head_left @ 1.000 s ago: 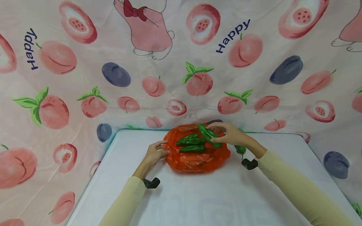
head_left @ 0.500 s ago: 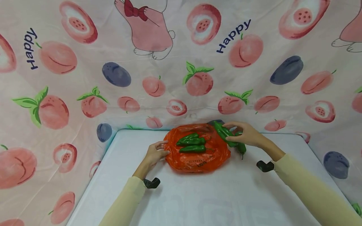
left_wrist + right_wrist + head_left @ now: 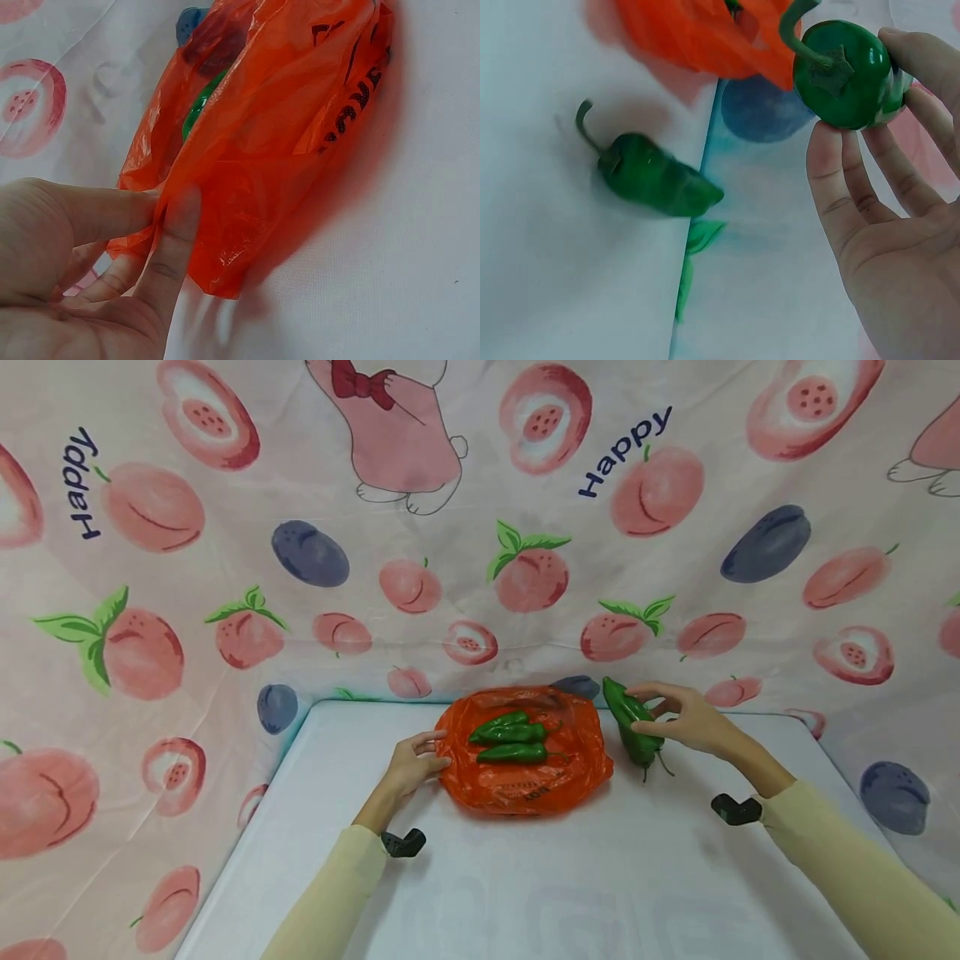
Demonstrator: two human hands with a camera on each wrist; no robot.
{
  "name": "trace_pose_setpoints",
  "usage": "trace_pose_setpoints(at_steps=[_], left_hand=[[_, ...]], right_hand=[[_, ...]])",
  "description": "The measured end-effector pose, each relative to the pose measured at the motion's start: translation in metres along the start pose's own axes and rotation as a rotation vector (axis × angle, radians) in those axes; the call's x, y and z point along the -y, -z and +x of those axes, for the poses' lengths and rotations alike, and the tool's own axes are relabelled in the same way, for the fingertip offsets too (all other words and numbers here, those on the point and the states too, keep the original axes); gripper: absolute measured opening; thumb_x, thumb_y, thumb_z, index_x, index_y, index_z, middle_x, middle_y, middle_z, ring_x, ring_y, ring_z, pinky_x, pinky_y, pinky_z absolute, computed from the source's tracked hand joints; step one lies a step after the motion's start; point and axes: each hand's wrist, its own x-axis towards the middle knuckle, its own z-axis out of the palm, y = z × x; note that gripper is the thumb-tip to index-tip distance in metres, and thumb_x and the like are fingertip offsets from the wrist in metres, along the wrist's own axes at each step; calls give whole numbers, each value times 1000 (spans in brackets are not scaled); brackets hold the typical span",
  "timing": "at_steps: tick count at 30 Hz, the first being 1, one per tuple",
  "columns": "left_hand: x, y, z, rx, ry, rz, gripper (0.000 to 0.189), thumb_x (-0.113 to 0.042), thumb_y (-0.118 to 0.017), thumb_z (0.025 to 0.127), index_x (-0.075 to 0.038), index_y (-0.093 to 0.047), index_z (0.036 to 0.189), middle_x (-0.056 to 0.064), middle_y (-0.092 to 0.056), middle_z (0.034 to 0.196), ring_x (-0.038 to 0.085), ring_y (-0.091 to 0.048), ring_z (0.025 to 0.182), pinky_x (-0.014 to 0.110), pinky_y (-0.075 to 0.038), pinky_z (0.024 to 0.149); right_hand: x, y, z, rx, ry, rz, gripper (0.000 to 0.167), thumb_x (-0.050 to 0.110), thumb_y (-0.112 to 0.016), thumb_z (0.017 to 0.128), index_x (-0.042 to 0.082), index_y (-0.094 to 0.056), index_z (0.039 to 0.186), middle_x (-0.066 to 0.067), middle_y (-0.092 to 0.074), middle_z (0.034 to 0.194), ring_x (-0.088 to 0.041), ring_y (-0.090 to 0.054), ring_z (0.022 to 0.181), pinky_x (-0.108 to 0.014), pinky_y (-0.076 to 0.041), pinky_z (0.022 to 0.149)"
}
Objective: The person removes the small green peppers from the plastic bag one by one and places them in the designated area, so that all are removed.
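My left hand (image 3: 412, 766) pinches the left edge of an orange plastic bag (image 3: 525, 797) between thumb and fingers; the left wrist view shows the film of the bag (image 3: 247, 217) between them. Several green peppers (image 3: 512, 753) lie within the spread bag. To the right of it, my right hand (image 3: 690, 720) holds another green pepper (image 3: 624, 706) by its sides with the fingertips, raised off the table. Its stem end faces the right wrist camera. A further pepper (image 3: 656, 178) lies on the table below, mostly hidden behind the held one in the head view.
The white table (image 3: 495, 877) ends at a back edge just behind the bag. A fruit-printed cloth (image 3: 465, 552) hangs behind and at the sides. A black camera mount sits at each wrist, the right one (image 3: 737, 810) above the table.
My right hand has carried the green pepper rightward from above the bag to over the pepper on the table. The left hand has kept its pinch on the bag's edge.
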Motion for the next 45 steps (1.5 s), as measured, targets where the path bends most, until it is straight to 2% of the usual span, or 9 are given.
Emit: trace_pose_setpoints(at_steps=[7, 20, 29, 37, 45], left_hand=[[2, 1, 2, 5, -10, 3, 52, 9, -71, 90, -4, -62, 140, 19, -58, 117, 16, -65, 83, 29, -61, 75], [1, 1, 2, -5, -2, -17, 51, 11, -72, 89, -4, -64, 137, 16, -58, 113, 17, -65, 82, 28, -61, 72], [-1, 1, 1, 5, -1, 2, 53, 9, -71, 90, -5, -62, 140, 19, -58, 118, 17, -65, 83, 27, -61, 72], [-1, -1, 3, 0, 14, 0, 53, 8, -72, 90, -8, -63, 139, 18, -59, 119, 18, -66, 85, 28, -61, 75], [-2, -1, 3, 2, 11, 9, 52, 7, -72, 91, -8, -63, 140, 18, -59, 121, 18, -67, 84, 28, -61, 76]], right_hand=[[-13, 10, -13, -4, -67, -46, 61, 36, -78, 93, 16, -56, 146, -15, -54, 143, -34, -59, 112, -42, -54, 85], [-35, 16, -26, -89, -124, -68, 63, 38, -77, 93, 13, -55, 146, -19, -57, 141, -38, -60, 110, -42, -56, 82], [-53, 12, -25, -118, -179, -22, 66, 41, -75, 94, 13, -52, 149, -20, -55, 138, -40, -59, 111, -38, -56, 81], [-70, 7, -23, -135, -190, 33, 65, 39, -75, 95, 12, -52, 148, -23, -55, 136, -43, -61, 109, -31, -59, 73], [-85, 0, -25, -147, -234, 74, 67, 41, -74, 95, 10, -49, 149, -25, -53, 138, -46, -60, 112, -36, -60, 77]])
